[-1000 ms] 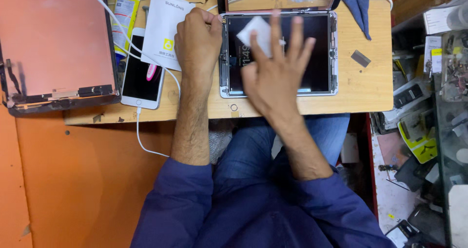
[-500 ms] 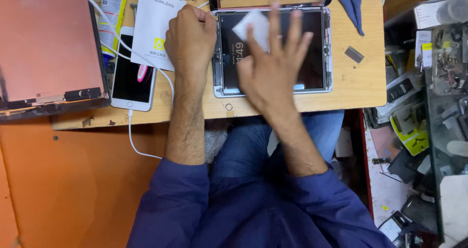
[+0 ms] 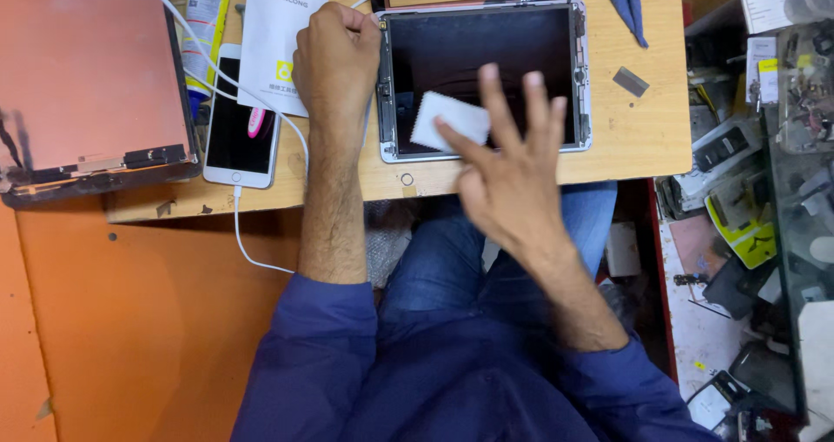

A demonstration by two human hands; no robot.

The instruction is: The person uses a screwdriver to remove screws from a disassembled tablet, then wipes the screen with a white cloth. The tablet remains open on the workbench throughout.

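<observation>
on the wooden bench [image 3: 643, 147], an opened tablet [image 3: 482, 77] lies flat with its dark screen up, and a small white cloth [image 3: 447, 119] rests on the glass near its lower left corner. his right hand [image 3: 512, 177] hovers just above the cloth, fingers spread apart, holding nothing. his left hand [image 3: 334, 60] is curled in a fist, braced against the tablet's left edge. to wipe well, i'd say keep that brace firm and press the cloth flat. a white phone [image 3: 236, 121] on a cable lies just left, beside a white leaflet [image 3: 276, 34].
</observation>
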